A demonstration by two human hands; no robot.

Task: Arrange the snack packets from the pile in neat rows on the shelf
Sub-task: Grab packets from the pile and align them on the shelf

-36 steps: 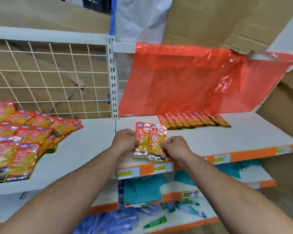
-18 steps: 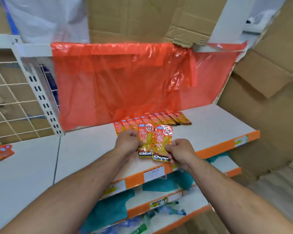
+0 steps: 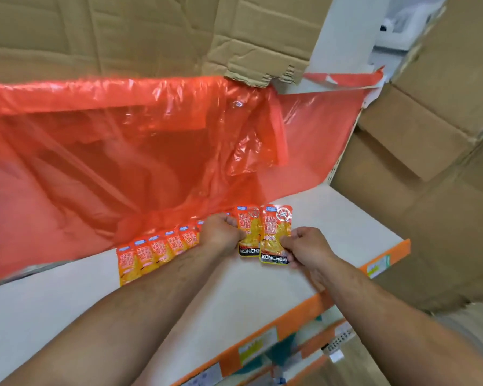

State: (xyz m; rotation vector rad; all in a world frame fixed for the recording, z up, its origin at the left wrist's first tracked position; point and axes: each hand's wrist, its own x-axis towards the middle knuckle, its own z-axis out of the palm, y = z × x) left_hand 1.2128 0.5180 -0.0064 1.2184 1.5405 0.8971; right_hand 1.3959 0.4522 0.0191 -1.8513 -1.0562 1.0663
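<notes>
My left hand (image 3: pixel 222 234) pinches an orange-and-yellow snack packet (image 3: pixel 248 232) by its left edge. My right hand (image 3: pixel 304 246) pinches a second, matching packet (image 3: pixel 276 232) at its lower right corner. Both packets hover side by side just above the white shelf (image 3: pixel 262 282), at the right end of a row of several overlapping packets (image 3: pixel 156 249) that runs along the shelf's back. My left hand and forearm cover the right part of that row.
A red plastic sheet (image 3: pixel 123 151) hangs behind the shelf, its lower edge touching the row. Cardboard boxes (image 3: pixel 430 162) stand to the right and above. The shelf's orange front edge (image 3: pixel 304 310) carries price labels; lower shelves show beneath.
The view has swung right, leaving the pile out of sight. Both hands have carried the two packets back across the shelf to the right end of the row.
</notes>
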